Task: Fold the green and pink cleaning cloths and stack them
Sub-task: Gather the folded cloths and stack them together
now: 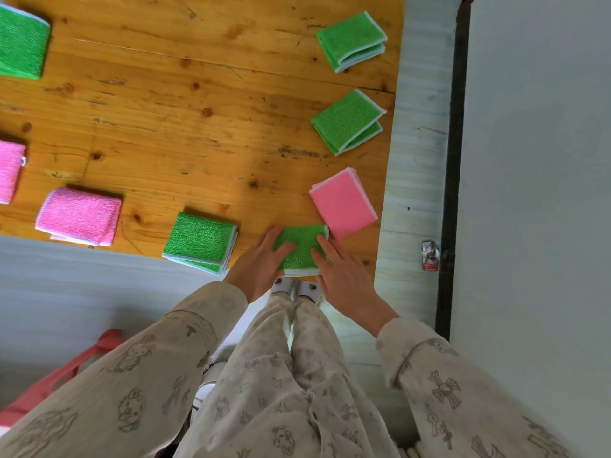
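Observation:
A small folded green cloth (302, 241) lies at the near edge of the wooden table (185, 104). My left hand (261, 259) rests flat on its left side and my right hand (340, 272) presses flat on its right side. Touching its far right corner is a folded pink cloth (344, 203). Two folded green cloths (347, 122) (351, 39) lie farther along the right edge. Another folded green cloth (200, 241) sits left of my hands, then a folded pink cloth (79, 215).
A larger green cloth (21, 44) lies at the far left, and a pink cloth (10, 170) is cut off by the left border. A red plastic stool (66, 368) stands on the floor at lower left. A small wrapper (429, 256) lies on the floor right of the table.

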Motion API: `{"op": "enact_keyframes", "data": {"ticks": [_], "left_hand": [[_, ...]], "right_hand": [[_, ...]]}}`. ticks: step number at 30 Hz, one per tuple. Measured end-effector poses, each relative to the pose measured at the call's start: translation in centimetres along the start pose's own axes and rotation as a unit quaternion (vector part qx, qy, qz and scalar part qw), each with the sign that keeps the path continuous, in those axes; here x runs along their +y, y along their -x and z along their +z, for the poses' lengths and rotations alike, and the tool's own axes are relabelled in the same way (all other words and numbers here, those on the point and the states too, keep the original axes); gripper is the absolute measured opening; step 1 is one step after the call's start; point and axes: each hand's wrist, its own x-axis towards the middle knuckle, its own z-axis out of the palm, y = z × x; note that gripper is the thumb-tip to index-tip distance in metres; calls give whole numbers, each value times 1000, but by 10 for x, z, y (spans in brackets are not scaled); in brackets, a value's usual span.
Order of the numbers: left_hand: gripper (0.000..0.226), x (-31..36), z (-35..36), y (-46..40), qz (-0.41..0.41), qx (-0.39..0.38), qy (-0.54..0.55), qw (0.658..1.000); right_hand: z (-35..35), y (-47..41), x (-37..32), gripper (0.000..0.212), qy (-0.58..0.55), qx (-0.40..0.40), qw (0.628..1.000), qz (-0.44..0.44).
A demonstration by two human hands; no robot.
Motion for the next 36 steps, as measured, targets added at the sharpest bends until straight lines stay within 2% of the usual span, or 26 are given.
{"op": "enact_keyframes", "data": {"ticks": [6, 12, 18, 21, 26, 29, 32, 36], "left_hand": [[51, 17, 2, -17, 44, -57, -52, 996], [47, 31, 1, -33, 56, -71, -56, 994], [47, 33, -4, -30, 49, -64, -9, 997], [42, 35, -13, -26, 36, -11, 31, 999], [37, 57, -37, -34, -50, 62, 104, 991], [36, 74, -45, -44, -107, 88, 147, 979], [35, 96, -47, -58, -148, 125, 174, 965], [37, 124, -48, -84, -219, 170, 215, 937]], "right_hand": [[8, 18, 34, 52, 57, 30, 998, 1], [4, 22, 45, 45, 30, 41, 998, 28], [-4, 27, 46, 34, -38, 58, 997, 30], [-23, 32, 47, 29, -77, 108, 991, 32], [-53, 27, 65, 34, -72, 151, 985, 39], [-66, 18, 81, 28, -81, 131, 987, 51], [-80, 10, 106, 34, -75, 100, 992, 23], [-102, 7, 143, 37, -85, 98, 991, -11]]}}
